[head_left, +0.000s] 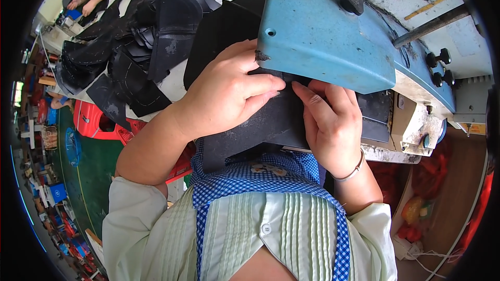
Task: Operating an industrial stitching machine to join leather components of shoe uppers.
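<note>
A black leather-like sheet [250,132] lies in front of me, its near edge reaching toward my apron. The blue machine head [323,36] overhangs its far part. My left hand [232,90] comes in from the left, thumb and fingers closed on the sheet's black material just under the head's lower edge. Close to it, my right hand [333,119] pinches the same material from the right, its fingertips partly under the head. The two sets of fingertips are a small gap apart. Whatever part of the machine works under the cover is hidden.
A heap of cut black pieces [135,46] covers the table at the left. Below it stands a red plastic basket or chair [94,119]. Black knobs [440,67] stick out of the machine at the right. Another person's hands [80,7] work at the far left.
</note>
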Demonstrator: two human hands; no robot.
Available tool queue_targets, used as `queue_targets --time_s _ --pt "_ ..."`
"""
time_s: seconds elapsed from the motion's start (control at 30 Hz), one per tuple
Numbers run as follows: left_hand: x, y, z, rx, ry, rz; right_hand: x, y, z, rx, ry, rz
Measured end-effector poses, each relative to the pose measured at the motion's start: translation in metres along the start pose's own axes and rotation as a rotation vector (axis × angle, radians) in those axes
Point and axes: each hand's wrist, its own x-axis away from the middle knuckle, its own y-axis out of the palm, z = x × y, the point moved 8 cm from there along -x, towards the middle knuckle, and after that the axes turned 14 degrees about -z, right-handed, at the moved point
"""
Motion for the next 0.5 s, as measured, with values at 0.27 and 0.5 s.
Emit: queue_targets --time_s 0.27,0.5 --pt "-0.001 0.002 -0.006 -0.051 -0.019 -0.034 -0.001 0.001 0.0 -0.005 0.004 -0.007" --pt "-0.007 0.001 -0.012 -0.072 -0.026 -0.055 -0.003 0.001 0.001 0.0 0.026 -0.036"
